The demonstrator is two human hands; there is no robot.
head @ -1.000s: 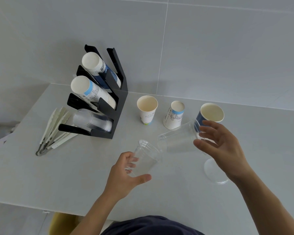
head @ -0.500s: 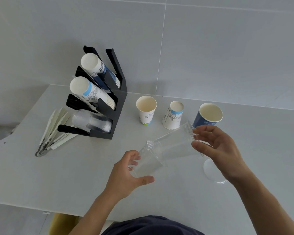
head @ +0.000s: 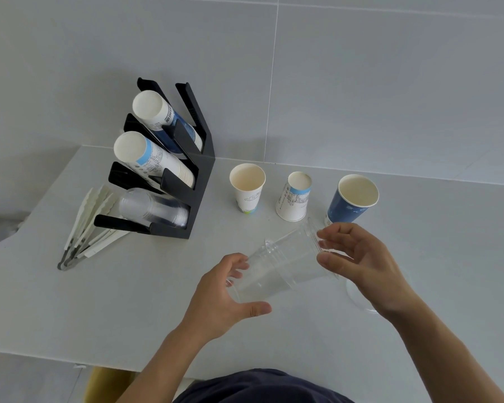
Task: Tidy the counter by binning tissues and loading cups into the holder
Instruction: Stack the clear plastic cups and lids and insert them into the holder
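Note:
Two clear plastic cups (head: 282, 266) lie nested together on their sides, held above the counter between my hands. My left hand (head: 224, 298) grips the lower cup's base end, and my right hand (head: 358, 260) holds the other cup at its rim end. A black tiered cup holder (head: 198, 170) stands at the back left, with paper cup stacks in its upper two slots and clear cups (head: 152, 209) in the bottom slot. Three paper cups stand behind my hands: a white one (head: 249, 196), an upside-down white-and-blue one (head: 294, 199) and a dark blue one (head: 349, 207).
White tongs (head: 85, 228) lie left of the holder. Another clear cup (head: 361, 298) stands partly hidden behind my right wrist. A tiled wall rises right behind the counter (head: 128, 301), whose front edge runs just below my left forearm.
My right hand has pushed its clear cup down and left into the cup held by my left hand; the two were apart and are now nested.

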